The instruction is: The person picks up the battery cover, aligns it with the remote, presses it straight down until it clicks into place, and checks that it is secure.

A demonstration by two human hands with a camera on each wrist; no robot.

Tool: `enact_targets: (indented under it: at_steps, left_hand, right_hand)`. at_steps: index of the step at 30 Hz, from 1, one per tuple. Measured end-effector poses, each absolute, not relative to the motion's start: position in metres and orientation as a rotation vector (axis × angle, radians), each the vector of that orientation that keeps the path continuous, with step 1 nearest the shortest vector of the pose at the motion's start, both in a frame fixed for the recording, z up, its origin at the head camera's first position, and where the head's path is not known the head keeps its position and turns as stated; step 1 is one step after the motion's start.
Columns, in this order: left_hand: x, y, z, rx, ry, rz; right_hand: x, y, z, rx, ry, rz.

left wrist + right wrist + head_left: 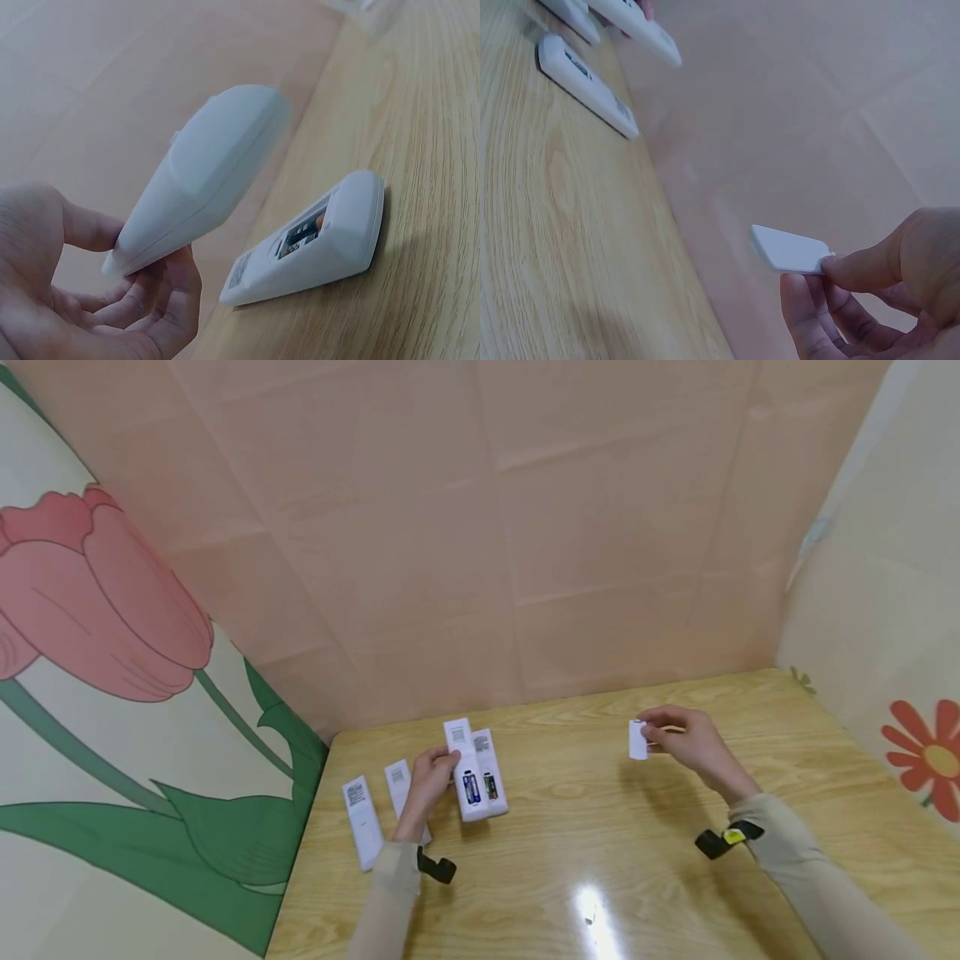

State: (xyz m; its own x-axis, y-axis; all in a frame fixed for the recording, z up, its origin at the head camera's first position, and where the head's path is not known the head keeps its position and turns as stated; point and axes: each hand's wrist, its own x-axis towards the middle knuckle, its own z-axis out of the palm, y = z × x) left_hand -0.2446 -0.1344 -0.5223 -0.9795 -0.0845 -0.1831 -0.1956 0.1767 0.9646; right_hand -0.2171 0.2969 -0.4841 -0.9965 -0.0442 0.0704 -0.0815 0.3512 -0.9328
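My left hand point(431, 779) grips the narrow end of a white remote control point(206, 169), which is raised over the table. In the head view, its battery compartment is uncovered and blue batteries point(471, 787) show inside. Just to its right, a second white remote point(349, 244) lies on the table, also with an uncovered compartment and a dark battery point(304, 229) in it. Well off to the right, my right hand point(688, 745) pinches a small white battery cover point(791, 251) between thumb and fingers, held up above the tabletop.
Two more white remotes lie at the table's left side: one at the far left point(363, 827), the other point(398, 778) partly hidden by my left hand and forearm. The wooden table point(555, 802) meets a pinkish covered wall point(495, 568) behind. Light glares near the front.
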Motion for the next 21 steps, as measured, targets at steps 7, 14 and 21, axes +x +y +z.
enact_targets:
  at_steps: [7,14,21]
  left_hand:
    - [-0.244,-0.129,-0.52,-0.267,2.299,1.971]
    - [-0.244,-0.124,-0.523,-0.272,2.282,1.979]
    - [-0.242,-0.117,-0.522,-0.276,2.252,2.015]
  right_hand:
    - [-0.215,0.29,-0.48,0.131,-2.56,1.787]
    - [-0.211,0.285,-0.475,0.131,-2.567,1.802]
    - [-0.211,0.281,-0.47,0.147,-2.548,1.843]
